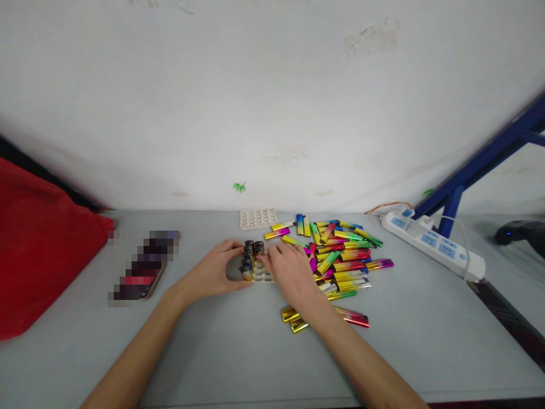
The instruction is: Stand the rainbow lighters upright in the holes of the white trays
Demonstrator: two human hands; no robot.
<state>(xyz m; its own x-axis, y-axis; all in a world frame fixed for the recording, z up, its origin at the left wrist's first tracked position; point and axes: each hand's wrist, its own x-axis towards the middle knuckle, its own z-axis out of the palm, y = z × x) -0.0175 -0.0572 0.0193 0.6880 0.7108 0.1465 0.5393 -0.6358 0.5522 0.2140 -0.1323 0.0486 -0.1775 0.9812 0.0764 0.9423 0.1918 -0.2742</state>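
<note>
My left hand (pixel 217 269) curves round the left side of a pale tray (pixel 258 278) with oval holes, its thumb at the near corner and its fingers at the far one. Several lighters (pixel 247 257) with dark tops stand upright in the tray's left holes, beside that hand. Over the tray's right part is my right hand (pixel 293 271), fingers closed and pointing left, close to another dark-topped lighter (pixel 259 247). Whatever its fingertips pinch is hidden. A heap of shiny, many-coloured lighters (pixel 349 254) lies just right of it.
A second holed tray (pixel 258 218) lies at the wall. On the left are a phone (pixel 147 266), partly blurred out, and a red cloth (pixel 42 244). A white power strip (pixel 434 244) and a blue metal frame (pixel 481 165) are on the right.
</note>
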